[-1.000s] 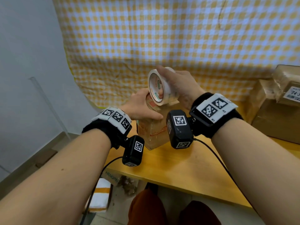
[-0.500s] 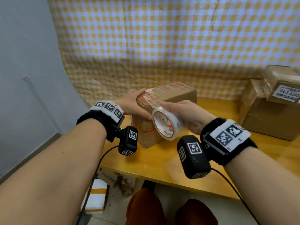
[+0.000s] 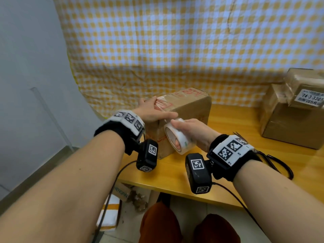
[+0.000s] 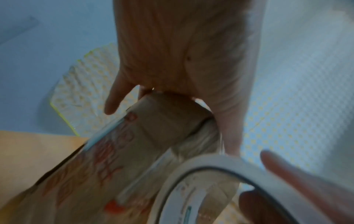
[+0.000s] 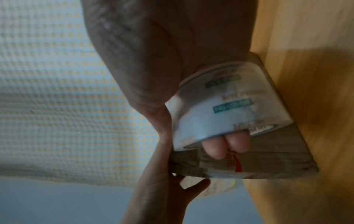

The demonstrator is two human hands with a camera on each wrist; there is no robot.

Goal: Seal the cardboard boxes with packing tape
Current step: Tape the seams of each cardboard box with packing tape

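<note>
A brown cardboard box (image 3: 191,111) with red print lies on the wooden table (image 3: 219,172). My left hand (image 3: 152,111) rests flat on the top of its near end, with the thumb stretched along the top edge. My right hand (image 3: 194,130) grips a white roll of packing tape (image 3: 177,139) against the box's near face, below the left thumb. The right wrist view shows its fingers (image 5: 226,145) poking through the core of the roll (image 5: 220,106), against the box (image 5: 268,159). In the left wrist view the left hand (image 4: 182,53) covers the box (image 4: 91,174) corner above the roll (image 4: 201,174).
Two more taped cardboard boxes (image 3: 291,123) are stacked at the table's right, the upper one (image 3: 305,90) bearing a white label. A yellow checked cloth (image 3: 175,41) hangs behind. The table's front edge is near my knees, with packaging on the floor (image 3: 112,211) below.
My right hand has brought the tape roll from above the box down over its near edge onto the front face. The left hand has stayed on the box's top.
</note>
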